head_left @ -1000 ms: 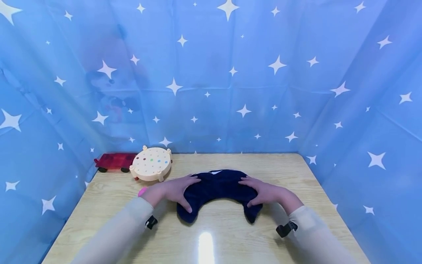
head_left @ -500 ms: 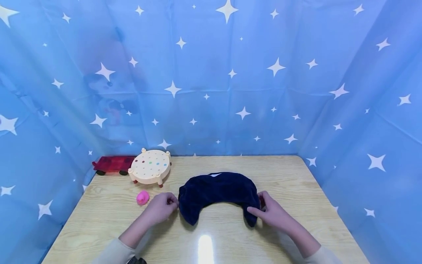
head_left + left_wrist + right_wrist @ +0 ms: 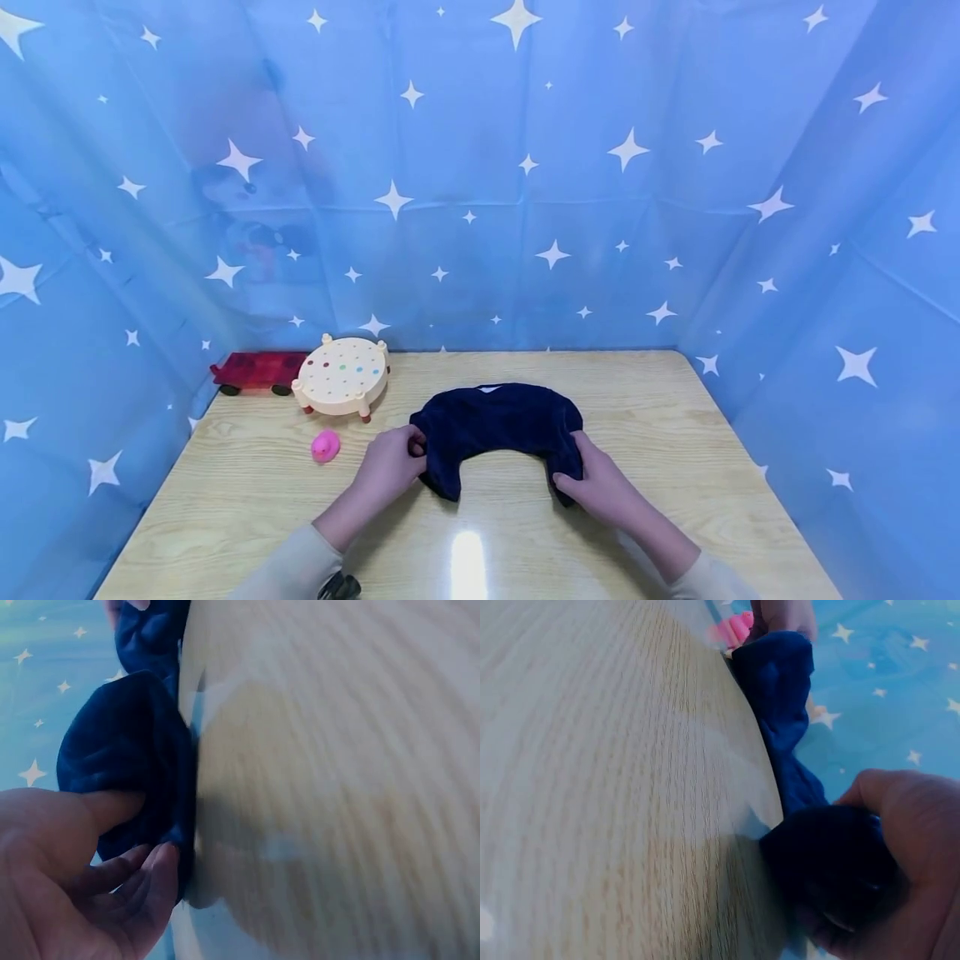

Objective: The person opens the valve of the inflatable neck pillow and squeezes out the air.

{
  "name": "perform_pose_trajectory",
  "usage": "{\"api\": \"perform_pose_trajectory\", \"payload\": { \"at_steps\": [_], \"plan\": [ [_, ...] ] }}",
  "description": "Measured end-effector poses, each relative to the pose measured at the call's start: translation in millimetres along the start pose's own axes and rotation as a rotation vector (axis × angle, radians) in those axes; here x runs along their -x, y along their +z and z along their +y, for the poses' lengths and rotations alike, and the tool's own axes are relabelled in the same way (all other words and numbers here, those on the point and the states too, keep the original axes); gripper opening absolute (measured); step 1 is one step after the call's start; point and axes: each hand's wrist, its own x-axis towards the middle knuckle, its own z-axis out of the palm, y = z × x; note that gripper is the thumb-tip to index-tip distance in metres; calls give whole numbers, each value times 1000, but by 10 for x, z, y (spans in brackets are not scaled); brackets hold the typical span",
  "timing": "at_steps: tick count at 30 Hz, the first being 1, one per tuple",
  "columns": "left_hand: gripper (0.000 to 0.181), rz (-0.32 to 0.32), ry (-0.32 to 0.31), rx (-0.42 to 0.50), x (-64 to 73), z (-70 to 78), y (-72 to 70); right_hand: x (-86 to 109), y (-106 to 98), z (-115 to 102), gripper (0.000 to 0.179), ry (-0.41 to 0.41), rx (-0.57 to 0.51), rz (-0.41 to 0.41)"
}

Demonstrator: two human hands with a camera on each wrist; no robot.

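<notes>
A navy U-shaped neck pillow [image 3: 498,421] lies on the wooden table, its two ends toward me and a small white patch at its far edge. At its left end my left hand [image 3: 392,462] pinches the fabric. The left wrist view shows the thumb and curled fingers of that hand [image 3: 82,877] against the dark cloth. My right hand [image 3: 600,479] grips the other end, thumb on the near side. In the right wrist view the hand [image 3: 922,855] curls round the pillow [image 3: 780,690], with its fingers partly hidden behind it.
Left of the pillow sits a small pink toy [image 3: 326,447]. Behind it stands a cream round pegboard with short legs [image 3: 341,375], beside a red wheeled toy cart [image 3: 258,371]. A blue star-patterned curtain [image 3: 480,167] surrounds the table [image 3: 637,383].
My hands came off the top of the pillow to its two ends. The left hand then moved right and took hold of its end. The pillow's ends have drawn slightly inward.
</notes>
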Motion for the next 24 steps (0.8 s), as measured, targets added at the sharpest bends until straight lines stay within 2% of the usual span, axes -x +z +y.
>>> {"api": "perform_pose_trajectory", "payload": {
  "at_steps": [3,6,10,14,16,18,21,24],
  "plan": [
    [15,18,17,-59,-27,27,29,-14,-1,6,53,2,9,-7],
    [19,23,2,-104,-43,25,78,-20,8,8,53,4,12,-12],
    [25,50,-4,-165,-79,-158,245,-21,19,13,53,5,22,4],
    [23,53,24,-136,-85,-189,212,-5,10,20,51,3,39,50],
    [20,22,27,-64,-65,-154,111,3,-2,34,50,4,52,72],
    [18,-31,2,18,-34,-84,-39,5,-28,54,45,4,70,88],
    [19,-115,-85,120,10,49,-313,-8,-98,106,35,-8,109,121],
    [19,-152,-174,117,37,126,-560,-30,-213,174,26,-27,164,158]
  ]
}}
